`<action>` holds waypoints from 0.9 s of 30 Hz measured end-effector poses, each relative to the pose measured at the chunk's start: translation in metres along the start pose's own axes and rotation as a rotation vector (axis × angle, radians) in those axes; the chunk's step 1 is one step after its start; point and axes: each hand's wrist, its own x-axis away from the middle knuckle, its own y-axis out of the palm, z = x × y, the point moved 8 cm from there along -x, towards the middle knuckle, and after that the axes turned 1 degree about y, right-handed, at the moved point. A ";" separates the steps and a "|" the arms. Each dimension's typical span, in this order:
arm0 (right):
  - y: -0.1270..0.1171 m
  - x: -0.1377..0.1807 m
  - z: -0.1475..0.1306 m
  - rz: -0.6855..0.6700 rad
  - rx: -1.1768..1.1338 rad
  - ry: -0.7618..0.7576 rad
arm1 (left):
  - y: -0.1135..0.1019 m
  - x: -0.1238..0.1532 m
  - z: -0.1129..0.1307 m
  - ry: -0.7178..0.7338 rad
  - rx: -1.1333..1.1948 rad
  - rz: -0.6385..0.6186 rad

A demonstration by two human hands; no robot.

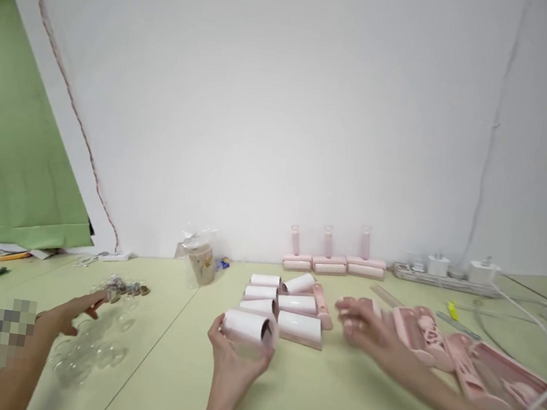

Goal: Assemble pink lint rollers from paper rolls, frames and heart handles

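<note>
My left hand point(239, 359) grips a white lint roll point(242, 325), a hollow paper roll on a brown core, with its open end facing right. Something clear and pinkish shows at that end, too blurred to make out. Beyond it several more white lint rolls point(297, 303) lie in two columns, beside a pink handle point(322, 305). My right hand point(363, 326) hovers at the near edge of a group of pink plastic roller parts point(408, 327). Its fingers are stretched out, slightly blurred, with nothing visible in them.
Three pink lint rollers point(329, 265) stand by the wall, left of a power strip point(445, 280) with chargers and white cables. A bagged cup point(202, 263) stands behind the table seam. On the left, another person's hand point(81, 311) reaches over clear round pieces point(82, 355).
</note>
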 end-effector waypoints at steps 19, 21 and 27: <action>0.088 0.088 0.045 -0.232 -1.209 0.701 | 0.148 0.006 0.104 0.229 -0.607 -1.271; 0.095 0.088 0.045 -0.228 -1.459 0.803 | 0.123 0.000 0.098 0.269 -0.460 -1.162; 0.101 0.087 0.035 -0.399 -1.833 0.926 | 0.070 0.010 0.008 0.133 -0.530 -0.507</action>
